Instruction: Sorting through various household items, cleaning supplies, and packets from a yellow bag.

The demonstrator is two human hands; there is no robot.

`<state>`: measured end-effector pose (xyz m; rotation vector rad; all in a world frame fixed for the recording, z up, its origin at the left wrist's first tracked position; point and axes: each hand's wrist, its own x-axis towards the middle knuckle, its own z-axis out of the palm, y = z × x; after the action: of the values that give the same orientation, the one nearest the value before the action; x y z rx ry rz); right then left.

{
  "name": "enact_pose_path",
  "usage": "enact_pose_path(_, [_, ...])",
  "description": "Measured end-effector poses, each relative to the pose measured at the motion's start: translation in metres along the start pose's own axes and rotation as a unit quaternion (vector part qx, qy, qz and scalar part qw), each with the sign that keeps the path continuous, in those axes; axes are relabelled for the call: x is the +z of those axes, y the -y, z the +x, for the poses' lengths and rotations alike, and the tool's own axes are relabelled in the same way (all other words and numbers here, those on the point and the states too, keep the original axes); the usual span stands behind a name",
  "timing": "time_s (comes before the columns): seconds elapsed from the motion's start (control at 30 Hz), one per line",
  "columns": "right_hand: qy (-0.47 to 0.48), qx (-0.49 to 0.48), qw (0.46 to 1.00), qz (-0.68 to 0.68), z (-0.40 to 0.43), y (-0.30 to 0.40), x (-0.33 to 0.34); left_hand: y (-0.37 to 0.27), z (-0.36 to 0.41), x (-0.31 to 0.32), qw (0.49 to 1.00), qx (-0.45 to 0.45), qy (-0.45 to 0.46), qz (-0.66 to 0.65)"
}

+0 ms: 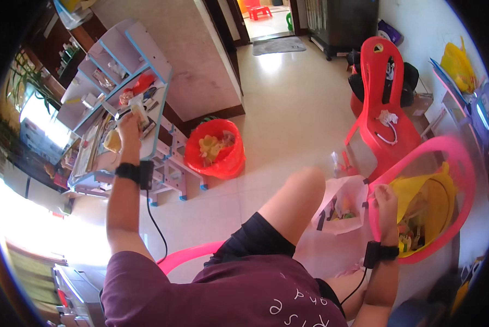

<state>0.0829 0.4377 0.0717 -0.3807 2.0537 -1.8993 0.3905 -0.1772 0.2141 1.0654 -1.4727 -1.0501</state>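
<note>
My left hand (pixel 129 124) reaches over a cluttered study desk (pixel 149 151) with light-blue edging. Its fingers are at a pale, partly clear object (pixel 138 107); whether they grip it is hard to see. A yellowish roll (pixel 112 141) lies beside that hand. My right hand (pixel 385 198), fingers curled, is at the inner edge of a pink plastic frame (pixel 467 192); a firm grip on it cannot be made out. Next to the right hand are a whitish bag (pixel 346 229) with small colourful items inside and a yellow bag (pixel 444 200) with mixed items.
A bin with a red liner (pixel 238 157) stands beside the desk. On a red plastic chair (pixel 391 126) lies a headband with a pale bow (pixel 388 117). A grey mat (pixel 279 45) lies by the doorway. Black cables hang from both wrist straps.
</note>
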Motion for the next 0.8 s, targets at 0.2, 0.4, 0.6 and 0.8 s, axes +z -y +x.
enact_pose_path(0.2, [-0.028,0.021,0.999,-0.013,0.0,-0.007,-0.002,-0.037,0.109,-0.003,0.982,0.092,-0.011,0.162])
enact_pose_path(0.4, [-0.036,0.043,0.998,-0.02,0.001,-0.034,-0.014,0.001,0.193,0.0,0.744,0.418,0.072,0.517])
enact_pose_path(0.6, [-0.06,0.087,0.994,-0.033,0.0,-0.051,-0.023,0.037,0.218,0.003,0.735,0.415,0.052,0.533])
enact_pose_path(0.8, [-0.038,-0.07,0.994,-0.08,0.012,-0.066,-0.033,-0.011,0.175,0.069,0.937,0.267,0.124,0.191])
